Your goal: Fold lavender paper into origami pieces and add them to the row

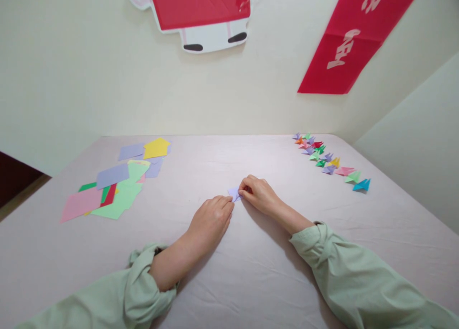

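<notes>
A small folded piece of lavender origami paper (234, 193) lies on the table's middle, between my two hands. My left hand (211, 220) comes from the lower left, its fingers together and their tips on the paper's near left edge. On the right side, my right hand (260, 194) pinches the paper's edge between thumb and curled forefinger. My fingers cover part of the paper, so its full folded shape is hidden.
Loose sheets of coloured paper (113, 180) overlap at the left. Several small folded paper cranes (324, 160) stand in a slanting row at the right. A pale cloth (229, 281) covers the table, which meets a wall (222, 99) at the back.
</notes>
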A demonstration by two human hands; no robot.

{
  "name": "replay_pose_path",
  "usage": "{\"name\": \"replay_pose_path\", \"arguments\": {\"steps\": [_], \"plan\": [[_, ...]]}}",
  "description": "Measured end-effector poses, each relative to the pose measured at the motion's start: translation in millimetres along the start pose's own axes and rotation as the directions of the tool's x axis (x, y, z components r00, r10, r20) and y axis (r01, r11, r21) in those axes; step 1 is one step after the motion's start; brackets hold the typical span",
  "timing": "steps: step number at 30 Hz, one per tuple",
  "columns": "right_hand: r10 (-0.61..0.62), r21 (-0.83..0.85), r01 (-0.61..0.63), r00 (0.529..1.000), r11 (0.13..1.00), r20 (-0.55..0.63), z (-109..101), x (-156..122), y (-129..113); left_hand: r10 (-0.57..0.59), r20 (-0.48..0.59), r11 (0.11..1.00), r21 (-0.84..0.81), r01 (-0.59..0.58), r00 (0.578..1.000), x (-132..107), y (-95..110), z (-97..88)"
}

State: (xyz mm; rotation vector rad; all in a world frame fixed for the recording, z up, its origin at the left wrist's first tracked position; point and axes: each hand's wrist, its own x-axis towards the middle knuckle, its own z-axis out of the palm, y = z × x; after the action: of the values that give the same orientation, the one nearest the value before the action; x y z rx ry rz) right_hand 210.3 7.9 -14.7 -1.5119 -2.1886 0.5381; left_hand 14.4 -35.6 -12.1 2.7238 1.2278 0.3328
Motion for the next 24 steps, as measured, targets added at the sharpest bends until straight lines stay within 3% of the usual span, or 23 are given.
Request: {"name": "replay_pose_path", "arguments": {"steps": [14,24], "plan": [[0.053,-0.089,-0.056,0.998,0.994,-0.028,5.3,1.2,-4.2,-0.052,0.118,0.998,0.049,0.047,0.992,5.0,9.3,-4.0],[0.091,-0.065,-0.093,0.995,0.994,-0.030,2.9,0.9,-10.4,-0.089,0.110,0.994,0.076,0.081,0.990,6.0,14.9,-0.9]]}}
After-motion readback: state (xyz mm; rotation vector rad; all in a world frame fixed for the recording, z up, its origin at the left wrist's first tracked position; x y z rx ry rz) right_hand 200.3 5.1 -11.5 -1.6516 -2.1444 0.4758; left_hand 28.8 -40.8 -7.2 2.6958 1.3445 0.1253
